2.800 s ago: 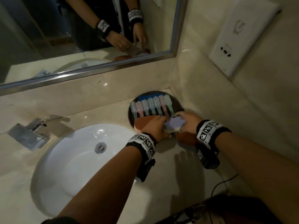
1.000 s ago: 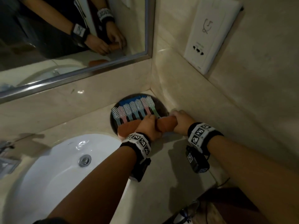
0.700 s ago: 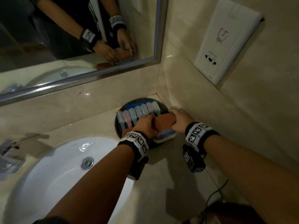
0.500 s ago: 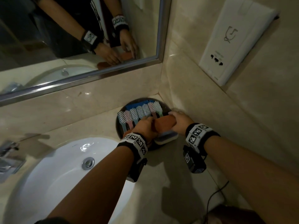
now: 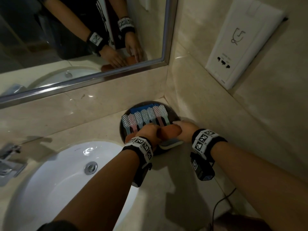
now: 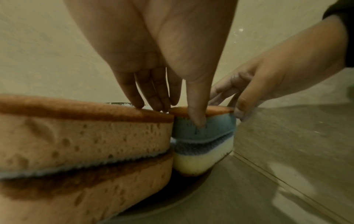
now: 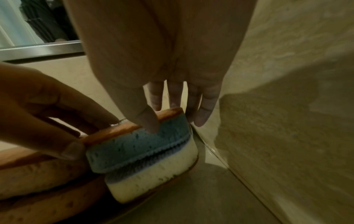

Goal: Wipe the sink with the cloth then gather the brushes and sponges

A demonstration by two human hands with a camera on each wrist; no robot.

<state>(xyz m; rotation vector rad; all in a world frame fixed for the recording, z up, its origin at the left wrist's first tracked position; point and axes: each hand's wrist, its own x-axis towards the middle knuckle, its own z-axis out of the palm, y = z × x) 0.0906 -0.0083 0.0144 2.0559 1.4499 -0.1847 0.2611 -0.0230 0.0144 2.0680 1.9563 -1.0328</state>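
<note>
A dark round plate (image 5: 175, 114) sits in the counter's corner with several brushes (image 5: 145, 117) in a row and a blue cloth (image 5: 143, 107) behind them. At its front, a blue sponge with an orange top (image 5: 170, 132) lies on a white sponge (image 5: 170, 144), beside two stacked orange sponges (image 6: 82, 136). My left hand (image 5: 150, 130) pinches the blue sponge's left end, thumb (image 6: 197, 119) on its side. My right hand (image 5: 181, 129) grips the right end, thumb (image 7: 151, 124) on the blue side (image 7: 134, 150), fingers (image 7: 201, 112) over the far edge.
The white sink (image 5: 58, 180) with its drain (image 5: 90, 166) lies to the left, the faucet (image 5: 10, 157) at the far left. Walls meet right behind the plate; a socket panel (image 5: 240, 40) hangs on the right wall. A black cable (image 5: 221, 202) runs off the counter's near edge.
The white sponge went onto the plate first. Both hands then brought the orange-topped blue sponge down onto it. Over the last half second the hands have hardly moved.
</note>
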